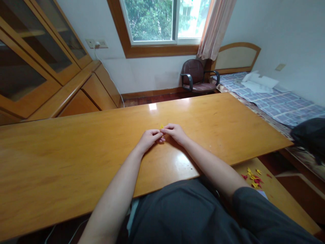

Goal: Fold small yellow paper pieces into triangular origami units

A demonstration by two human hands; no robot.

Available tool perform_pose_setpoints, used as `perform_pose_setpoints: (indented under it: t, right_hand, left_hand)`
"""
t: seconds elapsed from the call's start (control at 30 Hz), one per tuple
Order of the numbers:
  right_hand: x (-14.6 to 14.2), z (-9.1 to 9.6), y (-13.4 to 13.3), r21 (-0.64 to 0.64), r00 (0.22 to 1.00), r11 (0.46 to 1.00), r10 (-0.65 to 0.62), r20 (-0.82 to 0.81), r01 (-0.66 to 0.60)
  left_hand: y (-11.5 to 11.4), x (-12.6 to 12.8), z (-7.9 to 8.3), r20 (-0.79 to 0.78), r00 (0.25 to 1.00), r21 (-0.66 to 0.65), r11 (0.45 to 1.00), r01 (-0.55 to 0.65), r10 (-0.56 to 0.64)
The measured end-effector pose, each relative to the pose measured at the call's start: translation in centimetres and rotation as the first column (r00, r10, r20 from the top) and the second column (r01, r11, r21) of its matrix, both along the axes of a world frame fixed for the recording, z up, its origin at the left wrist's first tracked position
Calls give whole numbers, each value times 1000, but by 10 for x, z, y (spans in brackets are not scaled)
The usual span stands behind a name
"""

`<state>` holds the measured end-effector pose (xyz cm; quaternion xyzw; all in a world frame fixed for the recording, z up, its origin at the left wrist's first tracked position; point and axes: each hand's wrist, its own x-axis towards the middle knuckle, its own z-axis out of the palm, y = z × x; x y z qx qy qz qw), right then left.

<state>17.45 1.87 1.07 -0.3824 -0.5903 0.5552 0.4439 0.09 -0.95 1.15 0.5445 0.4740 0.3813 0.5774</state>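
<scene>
A small piece of yellow folded paper (161, 126) pokes up between my fingertips, above the middle of the wooden table (76, 156). My left hand (149, 139) pinches it from the left, thumb and fingers closed. From the other side my right hand (176, 133) grips it too, its thumb and forefinger pressed together. Most of the paper is hidden behind the fingers, so its full shape does not show.
Several small folded paper figures (254, 178), yellow and red, lie on a lower wooden surface (286, 200) at my right. Beyond the table are a brown armchair (196, 76), a bed (269, 101) and a glass-fronted cabinet (50, 74).
</scene>
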Motion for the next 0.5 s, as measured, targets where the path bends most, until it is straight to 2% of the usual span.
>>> perform_pose_setpoints:
  t: [0.27, 0.5]
  right_hand:
    - [-6, -2, -3, -75, 992, 995, -69, -103, 62]
    - [-8, -1, -5, -103, 991, 993, -74, -111, 63]
  left_hand:
    - [0, 3, 0, -9, 999, 13, 999, 31, -30]
    - [3, 4, -2, 68, 996, -19, 999, -50, 51]
